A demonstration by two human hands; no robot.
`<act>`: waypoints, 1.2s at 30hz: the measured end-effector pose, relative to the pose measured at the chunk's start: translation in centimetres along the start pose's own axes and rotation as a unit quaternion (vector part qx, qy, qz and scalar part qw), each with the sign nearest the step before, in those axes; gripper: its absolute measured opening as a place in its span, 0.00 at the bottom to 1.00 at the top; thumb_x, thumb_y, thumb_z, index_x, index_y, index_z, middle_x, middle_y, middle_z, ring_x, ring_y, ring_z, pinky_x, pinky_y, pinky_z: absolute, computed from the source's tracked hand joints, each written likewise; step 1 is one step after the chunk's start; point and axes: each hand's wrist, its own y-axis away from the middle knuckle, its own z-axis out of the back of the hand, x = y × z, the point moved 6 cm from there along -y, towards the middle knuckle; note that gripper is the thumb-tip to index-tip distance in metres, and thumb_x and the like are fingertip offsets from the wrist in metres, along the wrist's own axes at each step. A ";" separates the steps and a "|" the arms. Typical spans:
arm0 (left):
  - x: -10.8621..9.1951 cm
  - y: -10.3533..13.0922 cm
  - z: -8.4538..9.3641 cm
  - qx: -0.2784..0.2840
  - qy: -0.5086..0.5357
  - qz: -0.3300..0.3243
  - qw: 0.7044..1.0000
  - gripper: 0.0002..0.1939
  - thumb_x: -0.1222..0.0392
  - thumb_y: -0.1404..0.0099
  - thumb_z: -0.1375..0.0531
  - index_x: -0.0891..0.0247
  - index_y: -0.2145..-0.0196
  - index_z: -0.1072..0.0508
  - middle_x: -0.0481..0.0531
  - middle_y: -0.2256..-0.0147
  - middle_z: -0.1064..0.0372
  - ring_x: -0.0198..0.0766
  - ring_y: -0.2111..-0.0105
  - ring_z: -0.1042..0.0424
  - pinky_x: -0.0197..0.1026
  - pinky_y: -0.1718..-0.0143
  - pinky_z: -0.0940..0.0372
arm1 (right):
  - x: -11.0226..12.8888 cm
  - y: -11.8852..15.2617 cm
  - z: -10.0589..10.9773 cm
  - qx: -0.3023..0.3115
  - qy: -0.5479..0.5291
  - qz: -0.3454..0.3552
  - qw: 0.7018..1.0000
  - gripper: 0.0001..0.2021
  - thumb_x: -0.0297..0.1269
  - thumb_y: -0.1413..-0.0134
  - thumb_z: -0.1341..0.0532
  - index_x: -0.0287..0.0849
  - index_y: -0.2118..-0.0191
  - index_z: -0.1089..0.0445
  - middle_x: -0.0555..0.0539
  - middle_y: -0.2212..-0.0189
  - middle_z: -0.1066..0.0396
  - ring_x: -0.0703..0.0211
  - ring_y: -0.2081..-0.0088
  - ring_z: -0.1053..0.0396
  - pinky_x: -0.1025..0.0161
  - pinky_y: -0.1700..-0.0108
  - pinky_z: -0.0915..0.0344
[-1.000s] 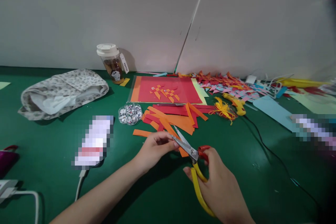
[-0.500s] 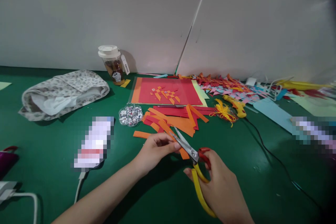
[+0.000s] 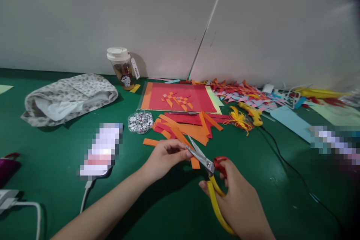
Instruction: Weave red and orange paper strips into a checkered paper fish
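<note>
My left hand (image 3: 168,156) pinches an orange paper strip (image 3: 195,163) whose lower end hangs below the scissors. In my right hand (image 3: 239,197) are scissors (image 3: 209,165) with red and yellow handles, their blades parted and reaching toward my left fingertips at the strip. Just beyond lie loose orange strips (image 3: 197,132) and red strips (image 3: 216,119). Two woven orange fish (image 3: 184,102) rest on a red sheet (image 3: 157,97) behind them. A clear case of googly eyes (image 3: 140,122) sits left of the strips.
A lidded cup (image 3: 122,69) and patterned cloth (image 3: 70,95) stand at the back left, a phone (image 3: 102,150) nearer. On the right are yellow cord (image 3: 239,120), a yellow glue gun (image 3: 254,114) with its cable, blue paper (image 3: 291,122) and piled paper pieces (image 3: 239,90).
My right hand and the scissors have shifted very slightly right. The rest of the view has moved only a little.
</note>
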 end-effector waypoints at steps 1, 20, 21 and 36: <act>0.1 0.0 0.0 0.003 -0.001 -0.002 1.000 0.08 0.58 0.50 0.32 0.65 0.73 0.24 0.49 0.73 0.26 0.36 0.71 0.27 0.40 0.63 0.33 | 0.1 0.0 0.0 -0.002 -0.002 0.003 1.000 0.18 0.51 0.57 0.41 0.45 0.63 0.38 0.47 0.70 0.32 0.54 0.72 0.31 0.64 0.75 0.38; 0.1 -0.1 0.1 0.014 -0.003 -0.002 1.000 0.08 0.59 0.50 0.33 0.65 0.73 0.24 0.50 0.73 0.26 0.36 0.71 0.27 0.39 0.64 0.33 | 0.5 0.1 0.0 -0.003 0.012 0.020 1.000 0.18 0.51 0.56 0.41 0.45 0.63 0.39 0.48 0.74 0.34 0.55 0.76 0.33 0.65 0.77 0.41; 0.2 -0.1 0.1 0.013 -0.003 -0.003 1.000 0.07 0.59 0.50 0.33 0.64 0.74 0.24 0.49 0.73 0.26 0.36 0.71 0.28 0.39 0.64 0.33 | 0.5 0.1 0.0 -0.003 0.012 0.020 1.000 0.18 0.51 0.56 0.41 0.45 0.63 0.39 0.48 0.74 0.34 0.55 0.76 0.33 0.65 0.77 0.41; 0.7 0.0 -0.2 0.012 0.008 0.007 1.000 0.06 0.61 0.50 0.33 0.65 0.75 0.24 0.48 0.76 0.27 0.34 0.74 0.29 0.36 0.68 0.34 | 0.7 0.1 -0.5 -0.012 0.008 0.034 0.999 0.17 0.49 0.55 0.41 0.45 0.62 0.41 0.47 0.70 0.31 0.54 0.71 0.30 0.64 0.75 0.38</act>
